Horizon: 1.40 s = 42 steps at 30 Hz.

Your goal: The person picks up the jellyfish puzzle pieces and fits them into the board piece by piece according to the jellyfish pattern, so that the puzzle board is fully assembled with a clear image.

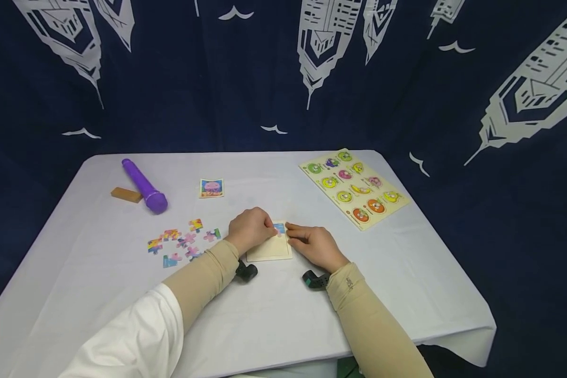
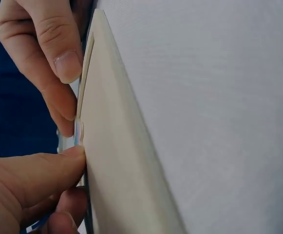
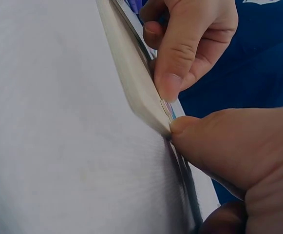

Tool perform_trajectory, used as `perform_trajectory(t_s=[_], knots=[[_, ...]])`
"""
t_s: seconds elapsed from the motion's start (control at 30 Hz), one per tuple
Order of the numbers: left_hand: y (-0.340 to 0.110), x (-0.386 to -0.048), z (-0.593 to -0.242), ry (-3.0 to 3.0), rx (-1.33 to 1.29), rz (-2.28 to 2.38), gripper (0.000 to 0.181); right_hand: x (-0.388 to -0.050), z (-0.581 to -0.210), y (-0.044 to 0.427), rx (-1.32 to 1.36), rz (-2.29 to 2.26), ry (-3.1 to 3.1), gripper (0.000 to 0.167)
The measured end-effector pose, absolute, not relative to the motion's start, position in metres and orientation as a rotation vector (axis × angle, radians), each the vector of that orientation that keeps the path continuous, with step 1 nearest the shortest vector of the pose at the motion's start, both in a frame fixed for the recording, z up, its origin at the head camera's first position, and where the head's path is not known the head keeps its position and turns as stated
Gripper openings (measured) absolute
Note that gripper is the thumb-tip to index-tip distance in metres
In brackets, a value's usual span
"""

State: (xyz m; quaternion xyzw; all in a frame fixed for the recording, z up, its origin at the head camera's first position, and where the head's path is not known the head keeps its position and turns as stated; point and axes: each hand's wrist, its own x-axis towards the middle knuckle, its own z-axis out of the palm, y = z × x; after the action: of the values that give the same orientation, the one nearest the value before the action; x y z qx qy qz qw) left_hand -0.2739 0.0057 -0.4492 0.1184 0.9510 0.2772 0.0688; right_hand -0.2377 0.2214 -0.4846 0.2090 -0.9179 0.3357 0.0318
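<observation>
A small cream tray (image 1: 270,252) lies on the white table, with a blue-and-pink puzzle piece (image 1: 280,228) at its upper right. My left hand (image 1: 250,229) has its thumb and fingertips together at the piece; in the left wrist view, the left thumb (image 2: 48,170) meets the tray's edge. At the tray's right side is my right hand (image 1: 317,247), fingers fairly straight and thumb against the edge. The right wrist view shows the right thumb (image 3: 204,134) at a corner, beside the piece (image 3: 167,108). The piece's underside is hidden.
Several loose puzzle pieces (image 1: 172,234) lie left of the tray. Farther back are a purple microphone (image 1: 144,186), a brown strip (image 1: 126,195) and a small picture square (image 1: 211,188). A fruit board (image 1: 354,189) lies back right.
</observation>
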Motion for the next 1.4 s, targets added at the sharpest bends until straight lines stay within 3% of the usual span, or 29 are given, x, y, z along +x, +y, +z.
perform_trajectory(t_s=[0.23, 0.43, 0.63, 0.93, 1.4], knots=[[-0.017, -0.269, -0.434, 2.833, 0.405, 0.949, 0.019, -0.238, -0.484, 0.223, 0.604, 1.011, -2.841, 0.030], [-0.083, -0.256, -0.407, 2.828, 0.358, 1.346, 0.030, -0.239, -0.483, 0.222, 0.573, 1.018, -2.837, 0.029], [-0.135, -0.224, -0.413, 2.888, 0.260, 1.208, 0.024, -0.240, -0.484, 0.219, 0.567, 1.053, -2.844, 0.031], [-0.140, -0.207, -0.461, 3.023, 0.392, 1.032, 0.021, -0.237, -0.484, 0.220, 0.564, 1.056, -2.837, 0.030], [-0.136, -0.200, -0.470, 3.008, 0.434, 0.860, 0.016, -0.234, -0.486, 0.220, 0.580, 1.037, -2.845, 0.031]])
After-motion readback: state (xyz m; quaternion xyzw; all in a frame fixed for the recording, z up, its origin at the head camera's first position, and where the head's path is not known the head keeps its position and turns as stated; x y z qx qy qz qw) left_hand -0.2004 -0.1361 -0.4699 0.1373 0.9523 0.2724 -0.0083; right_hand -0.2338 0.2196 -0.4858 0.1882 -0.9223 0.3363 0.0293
